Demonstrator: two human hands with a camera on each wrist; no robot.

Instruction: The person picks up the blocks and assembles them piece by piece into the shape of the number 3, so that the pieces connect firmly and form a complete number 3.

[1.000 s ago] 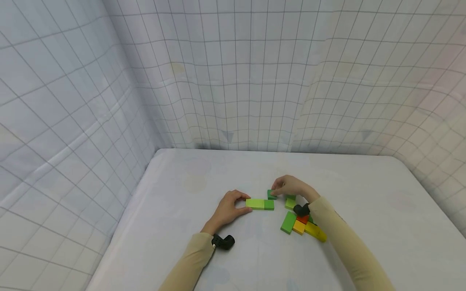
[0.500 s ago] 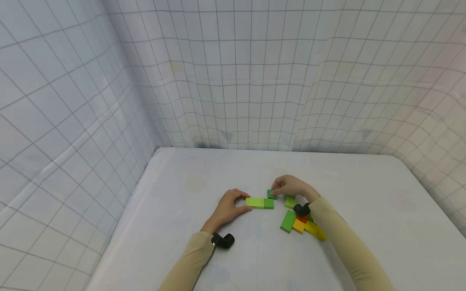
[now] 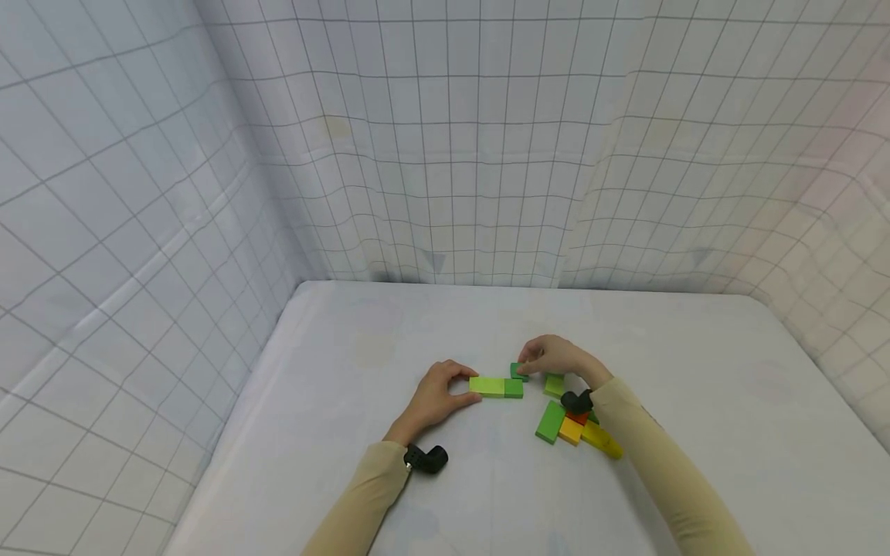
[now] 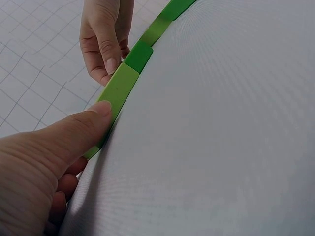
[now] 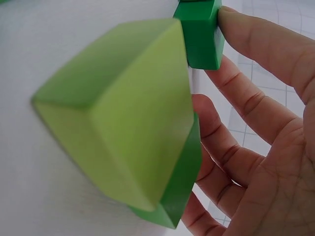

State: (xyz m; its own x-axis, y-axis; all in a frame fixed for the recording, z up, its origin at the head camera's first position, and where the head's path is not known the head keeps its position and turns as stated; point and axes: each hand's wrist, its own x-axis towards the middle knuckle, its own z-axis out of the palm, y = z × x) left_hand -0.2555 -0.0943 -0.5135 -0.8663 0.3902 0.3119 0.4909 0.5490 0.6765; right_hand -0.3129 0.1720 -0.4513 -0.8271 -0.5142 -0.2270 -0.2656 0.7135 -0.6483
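Observation:
My left hand [image 3: 433, 398] pinches the left end of a long lime-green block [image 3: 487, 387] between thumb and fingers. A short green block [image 3: 513, 388] sits flush against that block's right end. Just behind it, my right hand [image 3: 555, 357] holds a small dark green block [image 5: 202, 42], with the thumb and a finger on its sides in the right wrist view. Another lime block [image 3: 554, 385] lies below the right palm. Part of a further green block [image 5: 162, 211] shows behind it in the right wrist view.
Near the right wrist lie a green block [image 3: 551, 422], an orange block [image 3: 571, 431], a red block [image 3: 577, 417] and a yellow block [image 3: 601, 440], partly under the right forearm. A white grid-patterned cloth [image 3: 445, 154] rises behind the white table [image 3: 389, 324].

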